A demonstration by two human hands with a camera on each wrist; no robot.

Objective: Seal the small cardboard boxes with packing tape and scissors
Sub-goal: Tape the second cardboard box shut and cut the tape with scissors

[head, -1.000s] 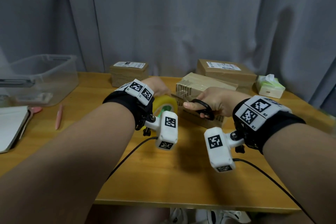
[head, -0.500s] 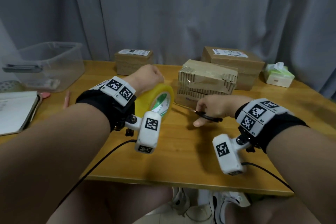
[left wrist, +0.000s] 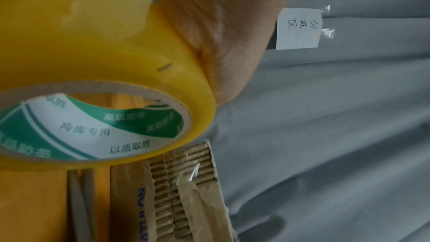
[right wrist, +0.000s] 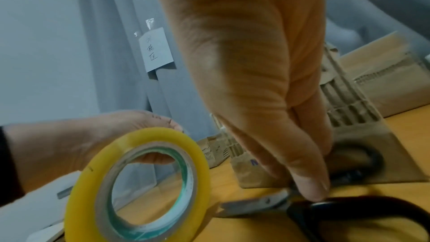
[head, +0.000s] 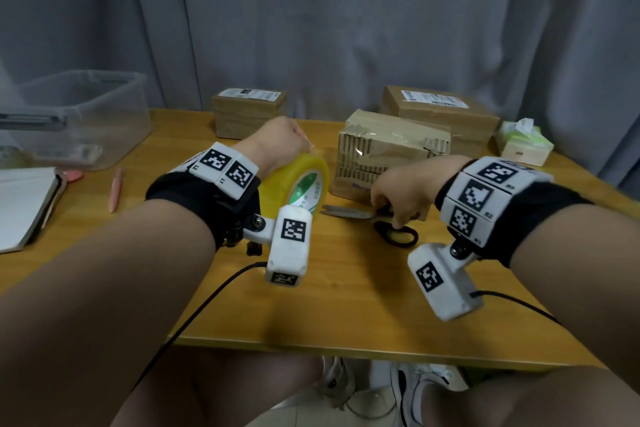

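Plainly, the left hand (head: 277,142) is curled over the top of the yellow tape roll (head: 298,184), holding it on edge just left of the taped cardboard box (head: 388,149). The right hand (head: 403,191) has its fingertips down on the scissors (head: 374,218), which lie flat on the counter (head: 346,305) in front of that box; whether the fingers pinch them or merely rest on them cannot be told.

The roll looks light, rigid and smooth on its outer face, so it probably holds best by the rim or through the cardboard core. Its loose end is not visible and may be hard to find. The scissors are stiff metal with black loop handles, the natural place to take them; the blades point toward the roll. The box is corrugated, light and crushable, and likely slides if pushed.

Bare counter lies in front of the box up to the near edge. Behind the box stand two more boxes (head: 440,111) (head: 247,113), a tissue pack (head: 523,146) to its right, and a clear bin (head: 86,114) far to its left.
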